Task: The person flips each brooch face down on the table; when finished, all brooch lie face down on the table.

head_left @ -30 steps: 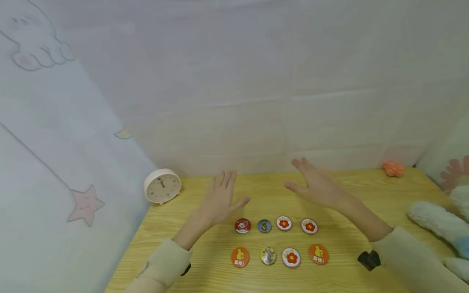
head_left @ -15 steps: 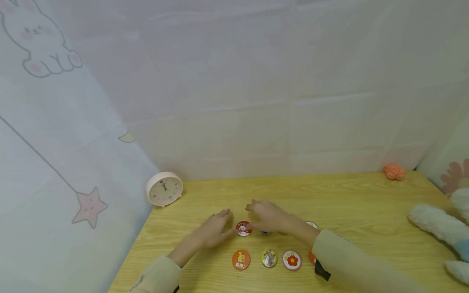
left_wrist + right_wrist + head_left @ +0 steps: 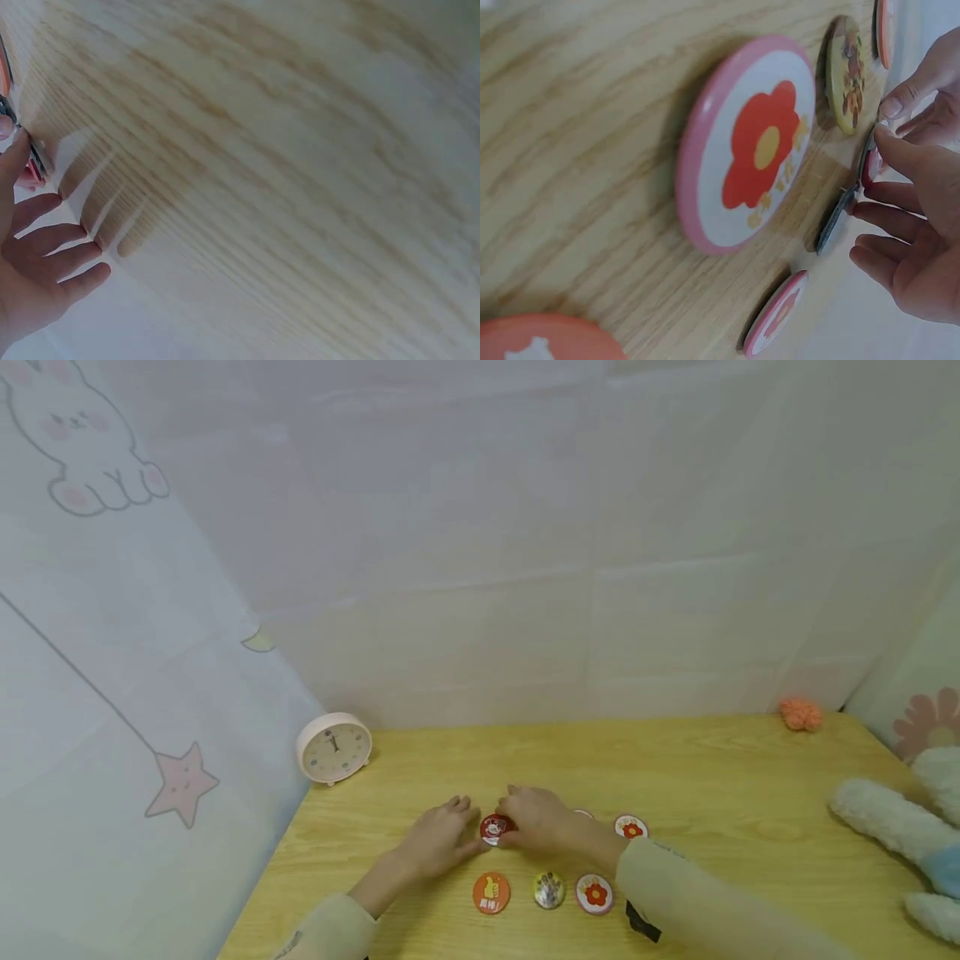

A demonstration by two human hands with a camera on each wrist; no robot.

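Observation:
Around a red round badge (image 3: pixel 492 830) in the back row, both hands have come together on the wooden table. My right hand (image 3: pixel 543 820) covers its right part; in the right wrist view the thumb and forefinger pinch the red badge (image 3: pixel 872 161). My left hand (image 3: pixel 441 839) is at the badge's left side, its thumb close to the rim and its fingers (image 3: pixel 71 259) spread. Beneath the right fingers lies a blue badge (image 3: pixel 832 223), hidden in the head view. An orange thumbs-up badge (image 3: pixel 491 892) and a yellow-green badge (image 3: pixel 549 890) lie nearer.
Red-flower badges (image 3: pixel 595 893) lie to the right, another flower badge (image 3: pixel 631 827) behind. Another orange badge (image 3: pixel 551 341) shows in the right wrist view. A clock (image 3: pixel 334 748) stands back left, a coral-coloured fluffy item (image 3: pixel 801 714) back right, a white plush (image 3: pixel 892 818) at right.
Both hands, raised and spread apart a second ago, have come down and inward to the red badge. The right hand has moved left and now pinches it. The badges look unmoved.

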